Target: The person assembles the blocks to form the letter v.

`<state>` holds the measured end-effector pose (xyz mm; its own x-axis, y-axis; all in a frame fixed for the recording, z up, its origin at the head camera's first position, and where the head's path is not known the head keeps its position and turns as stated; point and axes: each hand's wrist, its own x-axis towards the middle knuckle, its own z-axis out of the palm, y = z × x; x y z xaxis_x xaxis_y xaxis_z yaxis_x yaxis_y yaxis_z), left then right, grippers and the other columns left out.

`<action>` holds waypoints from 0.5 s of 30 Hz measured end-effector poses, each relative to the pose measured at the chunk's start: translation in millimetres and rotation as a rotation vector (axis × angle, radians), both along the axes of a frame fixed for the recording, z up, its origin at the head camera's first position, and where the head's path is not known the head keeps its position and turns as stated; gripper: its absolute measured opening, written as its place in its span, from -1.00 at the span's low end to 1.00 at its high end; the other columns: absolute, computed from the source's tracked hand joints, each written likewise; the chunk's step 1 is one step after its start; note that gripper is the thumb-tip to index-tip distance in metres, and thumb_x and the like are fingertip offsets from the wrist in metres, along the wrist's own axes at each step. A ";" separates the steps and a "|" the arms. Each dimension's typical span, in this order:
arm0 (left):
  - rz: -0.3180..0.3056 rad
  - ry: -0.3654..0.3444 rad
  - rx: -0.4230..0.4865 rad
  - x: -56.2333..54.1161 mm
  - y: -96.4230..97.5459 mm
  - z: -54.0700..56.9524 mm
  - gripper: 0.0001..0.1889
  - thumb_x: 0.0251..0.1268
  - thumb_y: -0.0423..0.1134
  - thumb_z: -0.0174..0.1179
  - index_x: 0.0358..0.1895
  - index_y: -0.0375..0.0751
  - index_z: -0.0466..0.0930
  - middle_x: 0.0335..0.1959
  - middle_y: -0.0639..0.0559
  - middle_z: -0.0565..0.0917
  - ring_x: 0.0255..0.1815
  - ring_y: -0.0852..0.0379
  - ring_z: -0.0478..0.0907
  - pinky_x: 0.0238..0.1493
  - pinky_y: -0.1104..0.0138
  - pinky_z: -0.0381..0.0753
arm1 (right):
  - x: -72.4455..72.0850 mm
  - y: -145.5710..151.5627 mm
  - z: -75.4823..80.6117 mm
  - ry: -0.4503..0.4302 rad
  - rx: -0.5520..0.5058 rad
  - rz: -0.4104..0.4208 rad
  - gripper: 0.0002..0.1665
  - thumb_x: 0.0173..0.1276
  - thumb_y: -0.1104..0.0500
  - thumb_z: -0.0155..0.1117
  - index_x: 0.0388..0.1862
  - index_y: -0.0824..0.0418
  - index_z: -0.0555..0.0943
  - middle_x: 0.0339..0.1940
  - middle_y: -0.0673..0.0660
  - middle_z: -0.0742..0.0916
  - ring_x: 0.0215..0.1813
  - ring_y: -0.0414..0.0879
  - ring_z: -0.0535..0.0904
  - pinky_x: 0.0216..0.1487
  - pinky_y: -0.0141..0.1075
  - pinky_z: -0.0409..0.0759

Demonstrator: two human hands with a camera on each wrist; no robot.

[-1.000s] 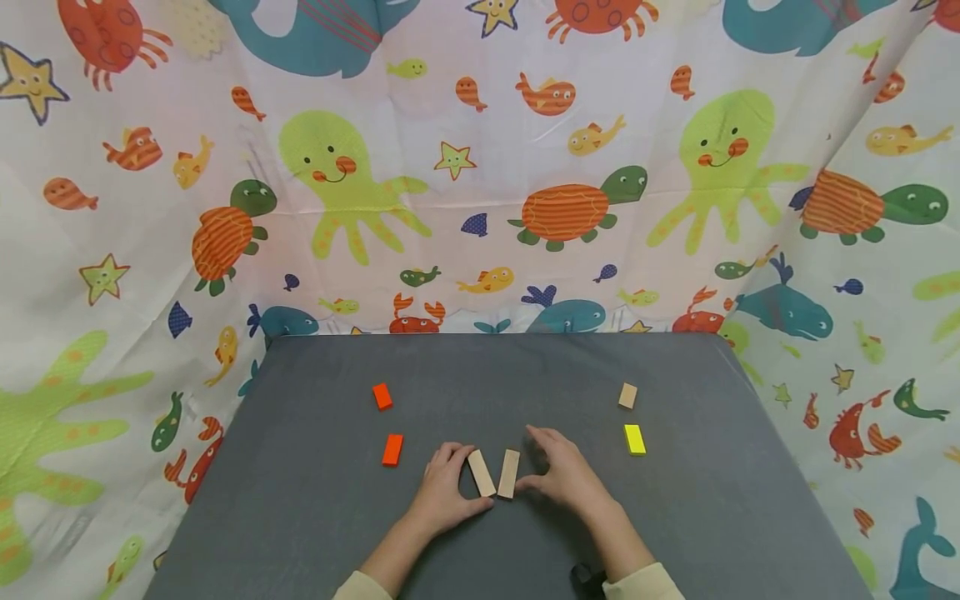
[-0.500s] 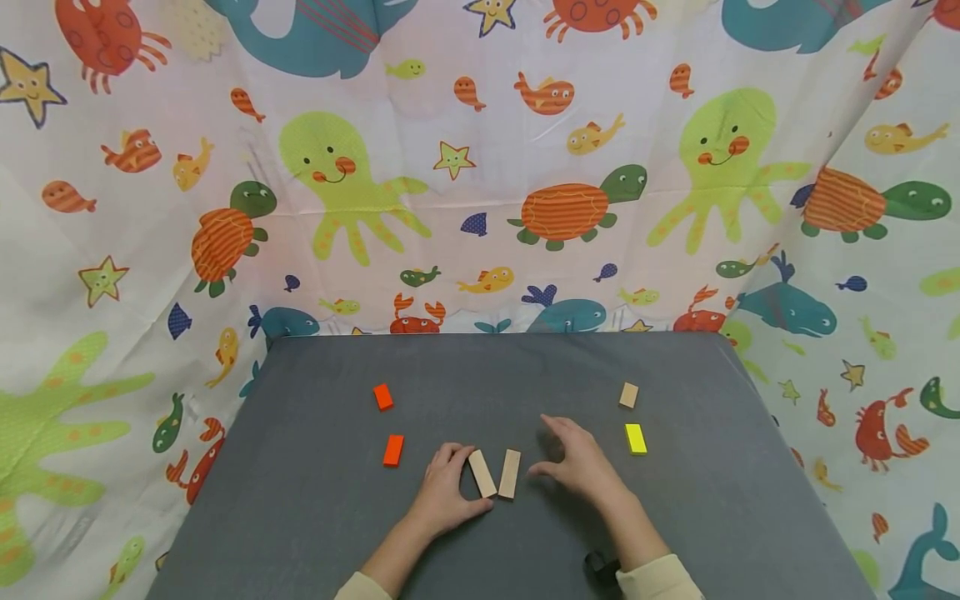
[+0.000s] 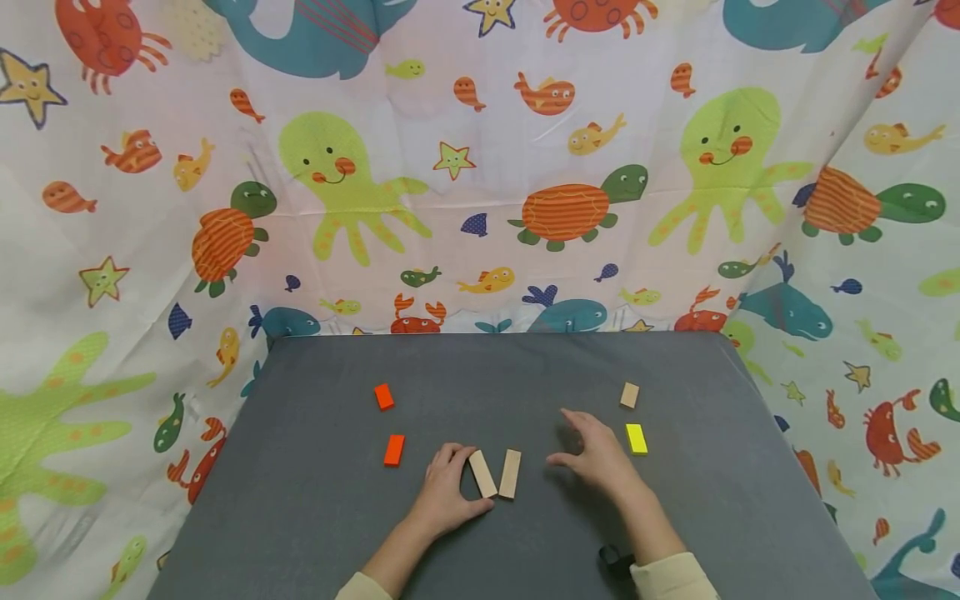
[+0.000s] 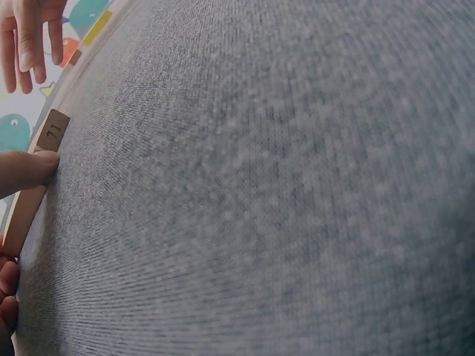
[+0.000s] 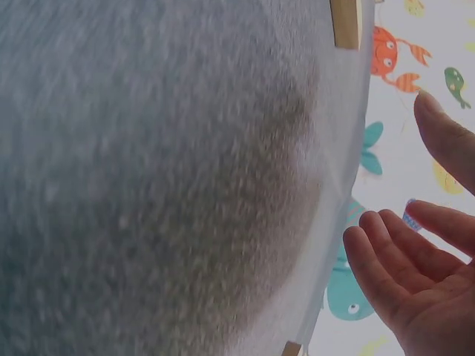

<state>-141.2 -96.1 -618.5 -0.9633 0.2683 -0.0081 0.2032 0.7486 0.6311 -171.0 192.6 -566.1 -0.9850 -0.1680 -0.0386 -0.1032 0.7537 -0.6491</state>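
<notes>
Two plain wooden blocks lie on the grey table in front of me, close at their near ends and spread apart at the far ends. My left hand point(image 3: 444, 493) holds the left wooden block point(image 3: 482, 474) lengthwise, thumb at its near end and fingers at its far end. Beside it, untouched, is the right wooden block point(image 3: 509, 474). Dark markings show on a wooden end face point(image 4: 53, 132) in the left wrist view. My right hand point(image 3: 603, 457) hovers over the table with thumb and fingers spread, holding nothing; the yellow block point(image 3: 636, 439) is nearest to it.
Two orange blocks, one farther back point(image 3: 384, 397) and one nearer point(image 3: 393, 450), lie to the left on the table point(image 3: 322, 517). A small tan block point(image 3: 629, 395) lies behind the yellow one. A patterned curtain point(image 3: 480, 275) hangs around the table's back and sides.
My right hand has moved away from the right wooden block, rightward and slightly farther back, toward the yellow block. My left hand and both middle blocks have stayed put.
</notes>
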 end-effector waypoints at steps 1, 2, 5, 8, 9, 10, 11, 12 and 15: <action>0.000 -0.001 0.000 0.0 0.0 0.0 -0.09 -0.12 0.13 0.58 0.37 -0.12 0.45 0.19 -0.03 0.43 0.22 -0.06 0.41 0.22 -0.08 0.45 | -0.4 2.3 0.4 -0.001 -0.005 -0.003 0.10 0.03 -0.03 0.67 0.50 0.25 0.37 0.42 0.29 0.52 0.17 0.22 0.64 0.16 0.06 0.63; 0.001 -0.002 0.002 0.0 0.1 0.1 -0.09 -0.12 0.13 0.58 0.37 -0.11 0.45 0.19 -0.03 0.43 0.22 -0.05 0.41 0.22 -0.08 0.44 | -0.8 4.6 0.8 -0.006 -0.008 -0.009 0.09 0.04 -0.03 0.66 0.51 0.24 0.36 0.43 0.29 0.51 0.18 0.23 0.64 0.16 0.06 0.63; 0.002 -0.003 0.000 0.1 0.2 0.3 -0.09 -0.12 0.14 0.58 0.37 -0.11 0.45 0.18 -0.02 0.42 0.21 -0.05 0.41 0.21 -0.07 0.45 | -1.6 11.9 2.4 -0.014 -0.016 -0.022 0.09 0.06 -0.03 0.65 0.51 0.25 0.35 0.44 0.32 0.49 0.20 0.27 0.63 0.16 0.08 0.63; 0.000 -0.005 0.000 0.0 0.4 0.5 -0.10 -0.11 0.14 0.58 0.36 -0.10 0.45 0.18 -0.02 0.42 0.19 -0.04 0.41 0.19 -0.07 0.46 | -2.9 19.7 4.4 -0.008 -0.011 -0.034 0.08 0.08 -0.01 0.64 0.51 0.29 0.34 0.44 0.36 0.48 0.19 0.30 0.63 0.15 0.09 0.62; -0.001 -0.005 0.001 0.0 0.4 0.5 -0.10 -0.11 0.14 0.58 0.36 -0.10 0.45 0.17 -0.02 0.42 0.19 -0.04 0.41 0.19 -0.07 0.46 | -3.0 22.5 5.3 0.000 -0.007 -0.036 0.08 0.08 -0.02 0.64 0.50 0.30 0.34 0.43 0.37 0.49 0.17 0.30 0.64 0.15 0.10 0.62; -0.003 -0.007 0.004 0.0 0.3 0.5 -0.10 -0.11 0.14 0.58 0.37 -0.10 0.45 0.18 -0.02 0.42 0.19 -0.04 0.41 0.19 -0.07 0.46 | -3.4 25.3 6.0 0.005 -0.005 -0.038 0.08 0.09 -0.02 0.63 0.50 0.31 0.34 0.42 0.38 0.49 0.15 0.31 0.65 0.14 0.11 0.62; -0.005 -0.009 0.005 -0.1 0.2 0.3 -0.10 -0.11 0.14 0.58 0.37 -0.10 0.45 0.18 -0.02 0.42 0.19 -0.04 0.41 0.18 -0.07 0.46 | -3.8 28.0 6.6 0.014 0.000 -0.041 0.07 0.09 -0.02 0.63 0.50 0.32 0.34 0.41 0.38 0.50 0.14 0.31 0.65 0.13 0.12 0.62; -0.006 -0.010 0.007 0.0 0.1 0.4 -0.10 -0.10 0.14 0.58 0.37 -0.10 0.45 0.17 -0.02 0.42 0.18 -0.04 0.40 0.18 -0.08 0.46 | -4.1 30.6 7.1 0.021 0.003 -0.045 0.07 0.09 -0.03 0.63 0.49 0.32 0.35 0.40 0.39 0.51 0.12 0.31 0.66 0.12 0.13 0.62; -0.007 -0.015 0.008 0.2 -0.3 -0.2 -0.10 -0.10 0.14 0.57 0.37 -0.09 0.44 0.18 -0.02 0.42 0.18 -0.04 0.40 0.18 -0.08 0.46 | -4.4 37.3 8.3 0.030 0.011 -0.057 0.06 0.10 -0.03 0.62 0.49 0.32 0.36 0.39 0.40 0.52 0.10 0.31 0.67 0.11 0.15 0.62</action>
<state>-141.0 -96.4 -618.7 -0.9613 0.2747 -0.0201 0.1986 0.7419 0.6404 -175.4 229.9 -557.8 -0.9938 -0.1111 -0.0101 -0.0792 0.7659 -0.6381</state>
